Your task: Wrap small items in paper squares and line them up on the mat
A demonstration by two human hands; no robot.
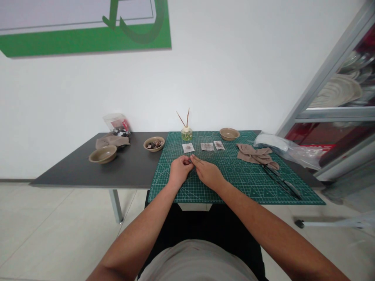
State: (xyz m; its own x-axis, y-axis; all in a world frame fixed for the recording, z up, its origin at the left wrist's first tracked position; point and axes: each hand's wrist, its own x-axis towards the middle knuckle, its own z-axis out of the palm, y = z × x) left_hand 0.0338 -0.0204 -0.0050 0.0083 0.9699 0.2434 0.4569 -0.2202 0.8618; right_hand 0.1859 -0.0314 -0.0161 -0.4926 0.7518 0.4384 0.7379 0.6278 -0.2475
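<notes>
Both hands meet at the fingertips low over a green cutting mat. My left hand is closed, its thumb and fingers pinched together. My right hand is closed too, its fingers pressed together and angled in against the left fingertips. A small dark bit shows between them, too hidden to name. Just beyond the hands lie three small white packets with dark specks: one packet on the left, a second packet in the middle and a third packet to its right.
Left of the mat stand a bowl of dark and pale pieces, a tan bowl, a brown cloth and a clear bag. Behind are a reed diffuser and another bowl. Rightward lie a crumpled cloth, glasses and plastic wrap.
</notes>
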